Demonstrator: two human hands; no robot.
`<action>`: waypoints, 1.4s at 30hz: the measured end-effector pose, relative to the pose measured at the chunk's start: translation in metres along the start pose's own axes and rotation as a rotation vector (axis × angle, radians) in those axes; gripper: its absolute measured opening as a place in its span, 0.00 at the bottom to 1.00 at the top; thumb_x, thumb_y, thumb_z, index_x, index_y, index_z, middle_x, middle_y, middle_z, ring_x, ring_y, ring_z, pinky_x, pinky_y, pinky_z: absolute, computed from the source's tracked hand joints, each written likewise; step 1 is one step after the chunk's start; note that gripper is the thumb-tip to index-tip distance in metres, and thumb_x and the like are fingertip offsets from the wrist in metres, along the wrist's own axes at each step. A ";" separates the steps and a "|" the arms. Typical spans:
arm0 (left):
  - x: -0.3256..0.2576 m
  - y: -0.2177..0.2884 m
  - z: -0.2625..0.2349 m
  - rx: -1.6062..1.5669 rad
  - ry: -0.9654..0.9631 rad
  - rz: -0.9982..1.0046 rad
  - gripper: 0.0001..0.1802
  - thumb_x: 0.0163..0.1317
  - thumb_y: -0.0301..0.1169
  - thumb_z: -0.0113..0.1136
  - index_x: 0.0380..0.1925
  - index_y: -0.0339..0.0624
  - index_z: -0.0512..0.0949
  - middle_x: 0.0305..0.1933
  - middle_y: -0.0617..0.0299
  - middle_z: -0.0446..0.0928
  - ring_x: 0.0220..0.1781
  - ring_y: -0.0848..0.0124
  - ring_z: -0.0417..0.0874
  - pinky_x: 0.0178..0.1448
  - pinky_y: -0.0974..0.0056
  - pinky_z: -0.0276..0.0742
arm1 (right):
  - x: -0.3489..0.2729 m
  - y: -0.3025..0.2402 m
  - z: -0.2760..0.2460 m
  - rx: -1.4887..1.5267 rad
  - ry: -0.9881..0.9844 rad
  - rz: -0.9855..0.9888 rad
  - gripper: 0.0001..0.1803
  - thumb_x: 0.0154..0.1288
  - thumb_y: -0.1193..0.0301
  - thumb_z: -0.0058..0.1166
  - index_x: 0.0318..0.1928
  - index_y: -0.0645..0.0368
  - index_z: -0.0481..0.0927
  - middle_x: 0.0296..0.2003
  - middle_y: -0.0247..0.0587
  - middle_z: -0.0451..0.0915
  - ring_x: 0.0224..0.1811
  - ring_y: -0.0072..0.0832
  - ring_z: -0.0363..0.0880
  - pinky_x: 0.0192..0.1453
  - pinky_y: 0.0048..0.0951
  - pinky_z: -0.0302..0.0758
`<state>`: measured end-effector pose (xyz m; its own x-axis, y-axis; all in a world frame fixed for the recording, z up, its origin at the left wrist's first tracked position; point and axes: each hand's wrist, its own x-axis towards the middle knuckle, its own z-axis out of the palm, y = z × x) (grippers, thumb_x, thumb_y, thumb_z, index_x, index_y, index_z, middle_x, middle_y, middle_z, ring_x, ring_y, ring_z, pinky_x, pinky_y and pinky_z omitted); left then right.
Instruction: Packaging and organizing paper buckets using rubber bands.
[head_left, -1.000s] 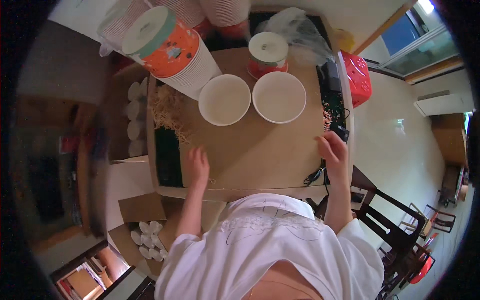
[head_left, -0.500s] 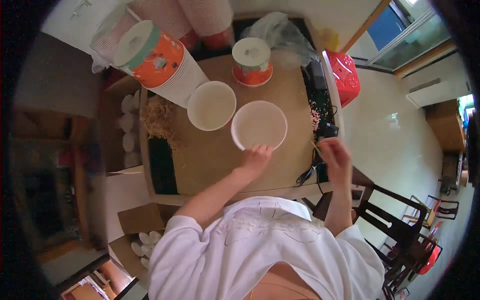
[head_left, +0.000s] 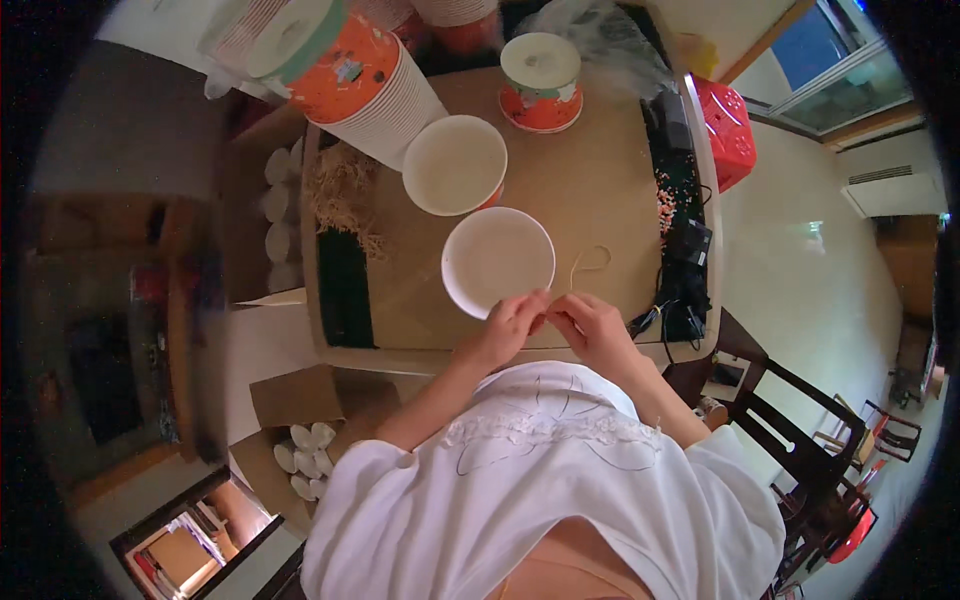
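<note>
On the brown tabletop (head_left: pixel 610 195) we have the near white tub (head_left: pixel 497 260), mouth up. By its rim our left hand (head_left: pixel 500 332) bunches its fingers (on what, we cannot tell); our right hand (head_left: pixel 597 325) pinches string (head_left: pixel 588 268), its loop seemingly not yet attached.

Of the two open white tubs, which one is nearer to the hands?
The front tub, just by the left hand; the other tub stands farther back, beside the tall tub stack.
</note>
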<state>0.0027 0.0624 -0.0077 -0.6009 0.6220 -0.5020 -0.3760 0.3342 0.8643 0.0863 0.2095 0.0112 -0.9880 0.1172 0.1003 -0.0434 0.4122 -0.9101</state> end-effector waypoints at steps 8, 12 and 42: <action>-0.003 -0.013 -0.014 -0.228 0.070 0.002 0.17 0.67 0.41 0.44 0.22 0.45 0.69 0.17 0.71 0.67 0.17 0.82 0.64 0.21 0.76 0.56 | -0.006 0.003 0.000 0.104 0.064 0.155 0.03 0.57 0.78 0.55 0.32 0.63 0.74 0.26 0.39 0.74 0.25 0.25 0.71 0.27 0.23 0.68; -0.011 0.009 -0.008 -0.304 -0.018 -0.286 0.19 0.68 0.46 0.40 0.28 0.45 0.73 0.21 0.68 0.70 0.20 0.81 0.68 0.24 0.77 0.63 | -0.004 -0.001 -0.003 0.075 0.023 0.108 0.03 0.56 0.80 0.52 0.32 0.62 0.73 0.27 0.43 0.73 0.28 0.34 0.74 0.30 0.28 0.71; -0.008 -0.002 -0.020 -0.305 -0.155 -0.127 0.04 0.57 0.30 0.59 0.27 0.43 0.77 0.22 0.71 0.73 0.19 0.85 0.67 0.21 0.78 0.60 | -0.003 0.004 0.005 0.206 -0.053 0.199 0.05 0.56 0.78 0.56 0.35 0.62 0.76 0.30 0.40 0.75 0.29 0.27 0.74 0.32 0.25 0.72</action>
<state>-0.0054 0.0422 -0.0061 -0.4306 0.6973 -0.5730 -0.6477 0.2034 0.7342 0.0879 0.2064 0.0049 -0.9862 0.1275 -0.1051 0.1286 0.1927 -0.9728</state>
